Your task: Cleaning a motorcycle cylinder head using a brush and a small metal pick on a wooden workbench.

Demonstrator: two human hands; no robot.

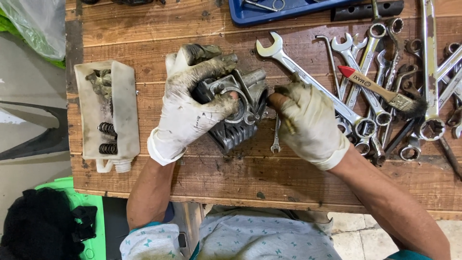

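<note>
A grey finned metal engine part (240,123) rests on the wooden workbench (250,178), tipped so its ports face up. My left hand (190,103), in a dirty white glove, grips the top of the part with fingers hooked into its openings. My right hand (308,123), also gloved, is closed around a wooden-handled tool (278,102) whose tip meets the part's right side. A small wrench (276,137) lies on the bench between the part and my right hand.
A cut-open white plastic container (109,110) with springs sits at the left. Several wrenches (380,82) and a red-handled brush (380,89) are spread at the right. A blue tray (269,10) stands at the back. The bench's left edge is near a green stool (91,202).
</note>
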